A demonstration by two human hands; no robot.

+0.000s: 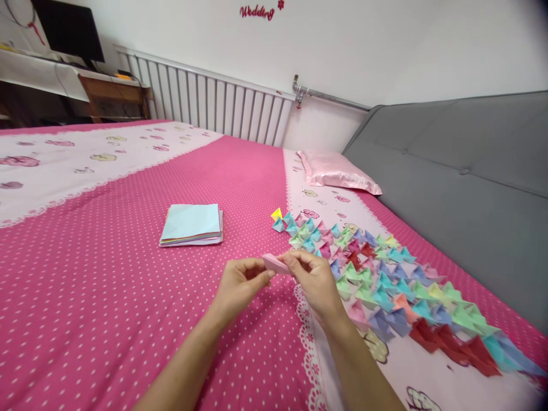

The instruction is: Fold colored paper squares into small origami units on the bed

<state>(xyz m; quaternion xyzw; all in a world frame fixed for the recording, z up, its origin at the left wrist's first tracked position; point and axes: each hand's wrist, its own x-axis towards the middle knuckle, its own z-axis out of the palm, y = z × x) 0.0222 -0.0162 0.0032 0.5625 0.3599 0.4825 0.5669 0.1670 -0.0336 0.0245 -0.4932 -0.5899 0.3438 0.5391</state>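
Observation:
A small piece of folded pink paper (pixel 275 263) is held between my two hands above the bed. My left hand (pixel 240 284) pinches its left end with thumb and fingers. At the other end, my right hand (pixel 314 279) grips it the same way. Just right of my hands lie many folded paper boats (pixel 385 291) in rows, in green, blue, pink, red, yellow and other colours. Beyond my left hand rests a stack of square paper (pixel 192 222), a light blue sheet on top and other colours showing at its edges.
The bed has a pink dotted cover (pixel 107 274) with pale printed bands. A pink pillow (pixel 338 171) lies against the grey headboard (pixel 462 171). Behind the bed are a white radiator (pixel 214 103), and a desk (pixel 111 88) with a black monitor (pixel 68 31).

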